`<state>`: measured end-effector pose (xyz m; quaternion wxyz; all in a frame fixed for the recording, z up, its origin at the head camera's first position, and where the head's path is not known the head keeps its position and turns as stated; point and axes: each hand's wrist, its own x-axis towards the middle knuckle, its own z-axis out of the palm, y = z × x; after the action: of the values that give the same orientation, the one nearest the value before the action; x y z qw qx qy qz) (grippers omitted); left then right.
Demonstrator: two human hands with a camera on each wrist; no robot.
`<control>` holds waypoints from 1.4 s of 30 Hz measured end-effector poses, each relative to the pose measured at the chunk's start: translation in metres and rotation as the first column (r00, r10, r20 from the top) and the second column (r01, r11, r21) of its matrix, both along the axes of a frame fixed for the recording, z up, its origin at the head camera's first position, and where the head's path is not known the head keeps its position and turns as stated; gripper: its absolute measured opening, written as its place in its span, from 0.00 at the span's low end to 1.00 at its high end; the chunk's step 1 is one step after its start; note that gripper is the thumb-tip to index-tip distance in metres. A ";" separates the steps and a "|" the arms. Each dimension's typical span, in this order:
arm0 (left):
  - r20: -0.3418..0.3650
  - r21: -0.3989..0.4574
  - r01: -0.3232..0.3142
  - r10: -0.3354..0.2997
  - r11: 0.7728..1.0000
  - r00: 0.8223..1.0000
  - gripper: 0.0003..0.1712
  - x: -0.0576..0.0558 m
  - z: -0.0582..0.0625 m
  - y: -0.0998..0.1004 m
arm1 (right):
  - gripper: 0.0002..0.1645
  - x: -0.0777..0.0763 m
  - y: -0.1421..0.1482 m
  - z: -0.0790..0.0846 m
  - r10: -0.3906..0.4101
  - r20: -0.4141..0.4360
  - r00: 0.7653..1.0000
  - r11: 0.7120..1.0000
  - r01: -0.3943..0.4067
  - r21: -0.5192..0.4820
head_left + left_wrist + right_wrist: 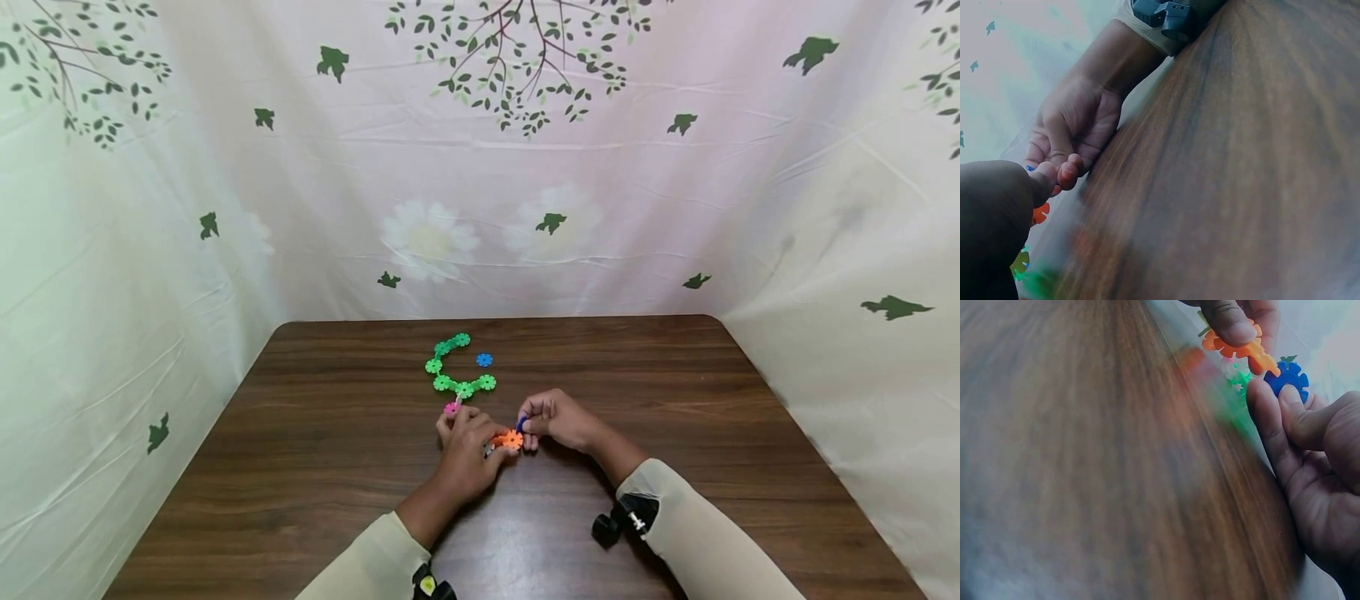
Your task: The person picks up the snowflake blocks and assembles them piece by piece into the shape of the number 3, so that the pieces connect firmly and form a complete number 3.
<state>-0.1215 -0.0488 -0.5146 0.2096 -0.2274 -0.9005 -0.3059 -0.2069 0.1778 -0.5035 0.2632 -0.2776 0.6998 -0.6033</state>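
Note:
My left hand (468, 454) pinches an orange flower-shaped disc (513, 439), one of the orange pieces of a linked chain. Thumb and fingers of my right hand (558, 421) pinch a dark blue disc (1294, 380) with a notched edge. In the right wrist view the blue disc meets the end of an orange piece (1266, 362) edge to edge. From under my left fingers a pink disc (452, 408) shows, beside a curve of linked green discs (465, 389) lying on the table. Much of the chain near the left palm is hidden by the hand.
A loose lighter blue disc (484, 360) lies inside the green curve on the brown wooden table (337, 467). Behind the table's far edge hangs a pale curtain (480, 167) printed with leaves and birds. A black wrist device (626, 517) sits on the right sleeve.

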 end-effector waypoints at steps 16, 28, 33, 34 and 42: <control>-0.026 -0.032 0.008 -0.008 0.999 1.000 0.12 0.002 -0.001 -0.001 | 0.11 0.000 0.002 0.000 0.024 0.015 1.000 1.000 -0.024 0.014; 0.075 -0.084 0.054 -0.048 0.995 0.996 0.12 0.007 0.003 -0.004 | 0.24 -0.016 0.023 0.004 0.118 0.088 0.989 0.992 -0.121 0.022; 0.090 -0.081 0.077 -0.070 0.994 0.994 0.12 0.008 0.002 -0.006 | 0.24 -0.021 0.021 0.005 0.106 0.107 0.989 0.993 -0.111 0.042; 0.086 -0.078 0.077 -0.071 0.994 0.994 0.11 0.008 0.001 -0.006 | 0.24 -0.022 0.021 0.006 0.097 0.107 0.990 0.994 -0.102 0.044; 0.045 -0.069 0.076 -0.073 0.995 0.996 0.12 0.009 0.002 -0.007 | 0.21 -0.032 0.018 0.006 -0.005 0.078 0.997 0.998 0.000 0.067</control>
<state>-0.1128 -0.0555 -0.5131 0.1708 -0.2616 -0.9057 -0.2864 -0.2392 0.1959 -0.4976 0.2989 -0.2439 0.7089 -0.5904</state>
